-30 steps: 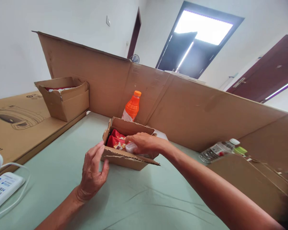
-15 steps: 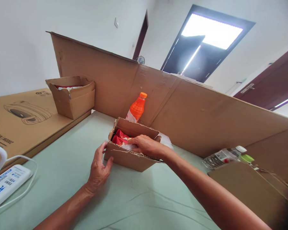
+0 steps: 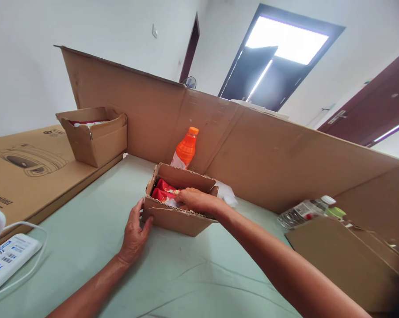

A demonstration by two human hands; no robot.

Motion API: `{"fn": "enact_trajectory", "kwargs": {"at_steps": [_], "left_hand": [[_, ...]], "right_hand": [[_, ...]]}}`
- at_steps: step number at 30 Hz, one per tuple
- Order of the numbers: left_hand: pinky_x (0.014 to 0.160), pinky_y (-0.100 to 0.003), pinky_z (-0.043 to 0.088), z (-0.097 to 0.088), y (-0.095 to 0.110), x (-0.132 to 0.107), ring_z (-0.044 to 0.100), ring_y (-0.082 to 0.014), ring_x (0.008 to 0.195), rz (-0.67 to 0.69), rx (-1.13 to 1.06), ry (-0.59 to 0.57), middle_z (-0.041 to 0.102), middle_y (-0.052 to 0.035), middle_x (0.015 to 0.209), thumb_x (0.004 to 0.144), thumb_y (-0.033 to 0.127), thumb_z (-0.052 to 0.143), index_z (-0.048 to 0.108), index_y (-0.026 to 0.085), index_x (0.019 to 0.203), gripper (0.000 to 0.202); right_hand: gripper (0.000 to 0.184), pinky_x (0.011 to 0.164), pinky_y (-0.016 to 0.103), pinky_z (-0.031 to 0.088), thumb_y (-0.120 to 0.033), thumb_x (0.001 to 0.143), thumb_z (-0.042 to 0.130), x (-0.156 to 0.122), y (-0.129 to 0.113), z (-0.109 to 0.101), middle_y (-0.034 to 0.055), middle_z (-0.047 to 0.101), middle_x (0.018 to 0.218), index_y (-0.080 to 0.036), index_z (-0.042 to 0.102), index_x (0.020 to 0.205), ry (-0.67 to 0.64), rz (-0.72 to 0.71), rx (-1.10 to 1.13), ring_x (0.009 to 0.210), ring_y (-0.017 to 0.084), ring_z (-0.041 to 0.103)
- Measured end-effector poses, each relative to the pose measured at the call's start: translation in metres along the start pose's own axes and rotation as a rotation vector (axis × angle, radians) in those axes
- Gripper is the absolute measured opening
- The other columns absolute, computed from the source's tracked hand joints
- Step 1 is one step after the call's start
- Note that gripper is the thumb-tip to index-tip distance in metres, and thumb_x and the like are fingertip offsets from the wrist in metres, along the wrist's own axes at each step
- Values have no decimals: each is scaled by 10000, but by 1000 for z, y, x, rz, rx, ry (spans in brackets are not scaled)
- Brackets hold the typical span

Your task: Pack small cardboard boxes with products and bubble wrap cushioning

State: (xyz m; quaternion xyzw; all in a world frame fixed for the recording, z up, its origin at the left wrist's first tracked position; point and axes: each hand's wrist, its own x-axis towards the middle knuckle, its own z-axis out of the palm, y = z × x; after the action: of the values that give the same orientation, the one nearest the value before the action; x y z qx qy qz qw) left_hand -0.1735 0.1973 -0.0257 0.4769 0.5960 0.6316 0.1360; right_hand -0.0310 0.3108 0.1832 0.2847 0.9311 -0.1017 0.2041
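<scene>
A small open cardboard box [image 3: 176, 222] stands on the pale green tabletop. Inside it lie shiny red packets [image 3: 162, 190], with some whitish plastic beside them. My left hand [image 3: 133, 234] holds the box's left front corner, thumb against the front face and fingers at the left end. Over the rim reaches my right hand [image 3: 194, 201], its index finger against the packets. The lower fingers of that hand are hidden by the box wall, so what they grip, if anything, does not show. Just behind the box stands an orange bottle [image 3: 186, 148].
A second cardboard box [image 3: 108, 140] with red and white contents sits on a large flat carton [image 3: 30, 176] at left. A white power strip [image 3: 12, 260] lies near left. A tall cardboard panel [image 3: 268, 154] stands behind; a clear bottle [image 3: 305, 212] lies at right behind another carton [image 3: 335, 260].
The whole view has shifted slightly. My right hand has sunk a little among the packets; my left hand keeps its place on the box.
</scene>
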Motion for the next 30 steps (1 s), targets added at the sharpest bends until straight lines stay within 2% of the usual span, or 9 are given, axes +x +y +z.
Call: {"fn": "enact_trajectory", "kwargs": {"at_steps": [9, 13, 16, 18, 20, 23, 25, 27, 30], "left_hand": [[962, -469, 534, 1, 1, 0, 568, -276, 1245, -14, -15, -3, 550, -156, 1388, 938, 388, 557, 420, 222, 1445, 551], [926, -453, 555, -1, 0, 2, 606, -268, 1184, -28, -35, -5, 574, -159, 1350, 929, 407, 568, 400, 209, 1458, 589], [947, -454, 544, -4, -2, 5, 596, -262, 1205, -41, -58, 2, 575, -157, 1348, 929, 396, 572, 376, 213, 1470, 604], [985, -469, 520, -5, -3, 6, 562, -272, 1260, -48, -77, 7, 554, -163, 1383, 915, 384, 592, 377, 215, 1468, 617], [1009, -485, 502, -7, -2, 8, 544, -282, 1284, -52, -97, 5, 536, -165, 1414, 895, 370, 615, 397, 218, 1453, 619], [1036, -491, 485, -8, 2, 11, 516, -286, 1319, -60, -121, -5, 500, -155, 1459, 872, 360, 632, 419, 229, 1434, 615], [1044, -476, 485, -7, 8, 16, 505, -281, 1336, -73, -124, -20, 489, -147, 1474, 872, 360, 622, 400, 235, 1444, 627], [1022, -457, 505, -6, 17, 19, 536, -277, 1304, -93, -112, -38, 522, -149, 1442, 870, 349, 607, 387, 223, 1451, 634], [975, -446, 533, -4, 36, 8, 608, -275, 1200, -108, -76, -53, 600, -153, 1342, 839, 311, 607, 404, 183, 1435, 642]], "right_hand": [[208, 651, 215, 362, -76, 847, 537, -13, -12, -1, -33, 682, 759, -169, 712, 787, 136, -6, 19, 720, 122, 597], [100, 683, 250, 396, -184, 817, 663, -26, -16, -9, -1, 689, 718, -185, 707, 727, 349, 117, 16, 748, 171, 632], [125, 776, 315, 443, -302, 868, 636, -71, -7, -5, 57, 745, 876, -205, 716, 871, 579, 230, 41, 830, 223, 651], [262, 867, 388, 451, -335, 969, 460, -108, 2, 16, 99, 740, 1060, -206, 680, 1030, 782, 347, 88, 930, 259, 644], [247, 851, 423, 481, -410, 953, 483, -136, 12, 53, 91, 747, 987, -236, 658, 967, 1057, 512, 292, 871, 279, 652], [258, 754, 442, 536, -421, 883, 543, -135, 21, 121, 99, 732, 1095, -283, 619, 1087, 967, 509, 607, 902, 315, 683], [460, 751, 425, 559, -379, 787, 612, -108, 22, 154, 115, 667, 1276, -268, 561, 1231, 882, 440, 770, 1032, 322, 677], [570, 750, 396, 567, -334, 737, 620, -77, 19, 168, 120, 657, 1294, -237, 518, 1289, 863, 381, 873, 1046, 301, 678], [500, 725, 355, 570, -328, 758, 582, -58, 15, 165, 97, 717, 1162, -226, 534, 1245, 897, 336, 938, 965, 266, 699]]}}
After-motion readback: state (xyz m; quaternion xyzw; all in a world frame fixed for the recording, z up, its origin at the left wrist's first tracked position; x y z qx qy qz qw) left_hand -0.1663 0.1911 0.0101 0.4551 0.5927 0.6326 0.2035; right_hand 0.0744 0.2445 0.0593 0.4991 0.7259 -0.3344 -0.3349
